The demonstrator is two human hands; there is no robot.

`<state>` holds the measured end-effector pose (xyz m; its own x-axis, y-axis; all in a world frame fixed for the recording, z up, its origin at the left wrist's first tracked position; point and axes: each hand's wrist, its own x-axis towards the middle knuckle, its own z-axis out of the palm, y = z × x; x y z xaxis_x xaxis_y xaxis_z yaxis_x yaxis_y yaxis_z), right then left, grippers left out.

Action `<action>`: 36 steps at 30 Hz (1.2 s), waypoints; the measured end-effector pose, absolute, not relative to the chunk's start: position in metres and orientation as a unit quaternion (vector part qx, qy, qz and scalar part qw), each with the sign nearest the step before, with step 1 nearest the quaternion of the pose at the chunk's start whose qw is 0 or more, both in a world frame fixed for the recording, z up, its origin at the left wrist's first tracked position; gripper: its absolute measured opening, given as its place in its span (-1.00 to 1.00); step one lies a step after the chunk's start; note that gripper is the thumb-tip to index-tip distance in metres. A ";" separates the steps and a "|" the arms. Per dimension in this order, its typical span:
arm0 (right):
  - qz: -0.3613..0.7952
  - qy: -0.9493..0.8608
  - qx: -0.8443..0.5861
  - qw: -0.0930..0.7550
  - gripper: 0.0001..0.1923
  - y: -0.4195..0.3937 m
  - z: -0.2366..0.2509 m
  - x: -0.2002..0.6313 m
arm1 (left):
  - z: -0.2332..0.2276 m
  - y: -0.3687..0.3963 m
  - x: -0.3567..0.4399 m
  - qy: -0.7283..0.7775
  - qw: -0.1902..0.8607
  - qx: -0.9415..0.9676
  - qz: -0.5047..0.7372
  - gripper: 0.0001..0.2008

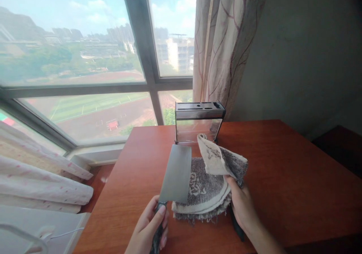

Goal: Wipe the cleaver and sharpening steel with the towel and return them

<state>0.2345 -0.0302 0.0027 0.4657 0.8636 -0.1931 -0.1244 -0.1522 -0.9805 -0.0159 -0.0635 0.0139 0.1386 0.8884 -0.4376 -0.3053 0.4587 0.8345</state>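
Red-brown wooden table point(283, 178) by the window, patterned curtain point(223, 39) behind. At the far edge stands a metal-and-clear knife block point(198, 122), slots on top.

Grey and cream towel point(206, 188) lies mid-table, just in front of the block. Your right hand point(241, 205) pinches its near right edge, one corner folded up and back.

Cleaver point(177, 173): broad blade flat-side up, its right side over the towel's left part. Your left hand point(148, 227) is wrapped tight round the dark handle, thumb along it.

No readable writing; the towel shows only a woven motif.
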 end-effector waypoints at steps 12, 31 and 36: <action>0.203 -0.775 -0.515 0.305 -0.79 -0.048 0.048 0.188 | 0.005 -0.082 0.021 0.501 0.677 0.310 0.442 -0.52; 0.043 -0.800 -0.556 0.222 -0.34 -0.013 0.037 0.172 | 0.007 -0.086 0.023 0.542 0.657 0.333 0.406 -0.35; 0.072 -0.820 -0.525 0.216 -0.36 -0.036 0.040 0.164 | 0.012 -0.074 0.020 0.525 0.636 0.366 0.431 -0.42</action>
<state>0.1644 -0.0362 0.0397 -0.3566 0.8918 0.2785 0.8294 0.4394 -0.3450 0.0197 -0.0743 0.0118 0.0776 0.9327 -0.3522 -0.1633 0.3604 0.9184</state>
